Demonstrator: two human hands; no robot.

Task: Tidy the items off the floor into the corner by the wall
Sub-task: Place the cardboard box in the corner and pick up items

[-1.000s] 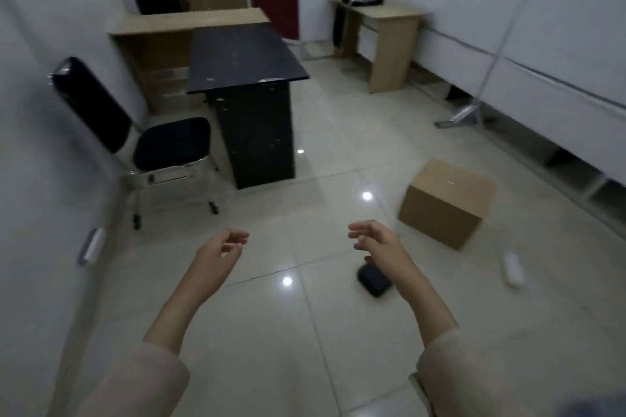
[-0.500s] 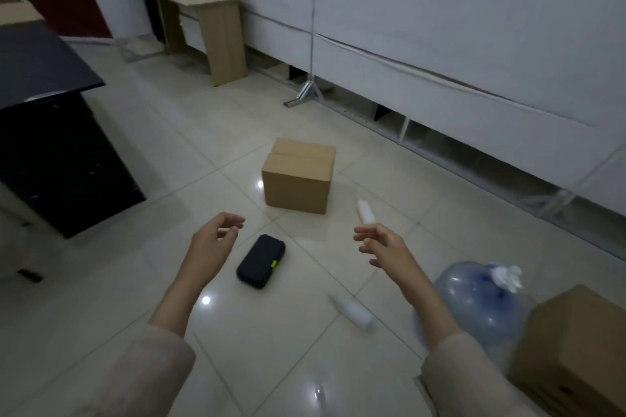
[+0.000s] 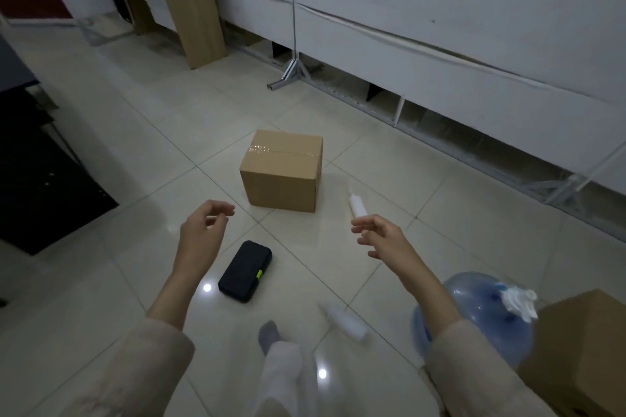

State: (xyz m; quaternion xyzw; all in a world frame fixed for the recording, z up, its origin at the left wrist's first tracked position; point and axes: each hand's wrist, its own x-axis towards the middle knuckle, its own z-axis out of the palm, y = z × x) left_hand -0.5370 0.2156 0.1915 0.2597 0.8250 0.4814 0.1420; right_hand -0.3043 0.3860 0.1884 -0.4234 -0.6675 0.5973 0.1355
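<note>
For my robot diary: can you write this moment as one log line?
left hand empty | right hand empty | taped box, black case on floor

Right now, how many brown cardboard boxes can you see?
2. One taped brown cardboard box stands mid-floor ahead of both hands; a second cardboard box sits at the lower right edge beside the blue water jug, partly cut off.

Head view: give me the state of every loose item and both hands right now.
Taped box: sealed, upright on the floor.
Black case: shut, flat on the floor.
Far tube: lying on the floor.
Near tube: lying on the floor, blurred.
Water jug: on its side.
Corner box: upright, partly out of frame.
Left hand: empty, fingers curled.
Right hand: empty, open.
</note>
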